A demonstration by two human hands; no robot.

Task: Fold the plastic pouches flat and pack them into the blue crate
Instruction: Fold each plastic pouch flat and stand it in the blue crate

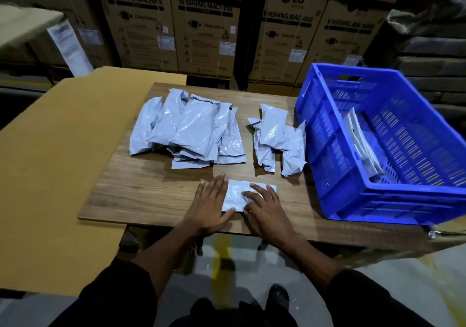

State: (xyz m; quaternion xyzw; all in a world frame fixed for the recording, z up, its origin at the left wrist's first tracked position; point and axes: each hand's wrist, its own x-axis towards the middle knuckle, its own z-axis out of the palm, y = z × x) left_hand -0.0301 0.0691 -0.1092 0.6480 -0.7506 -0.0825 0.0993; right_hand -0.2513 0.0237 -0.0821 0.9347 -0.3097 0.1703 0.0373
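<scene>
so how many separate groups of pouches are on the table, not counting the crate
3. A large heap at the back left, a smaller cluster beside the blue crate, and one pouch near the front edge under both hands. Pouches buried within the heaps may be hidden.

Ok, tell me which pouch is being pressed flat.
The small pouch at the table's near edge, under both hands; the others lie untouched in two piles behind it.
</scene>
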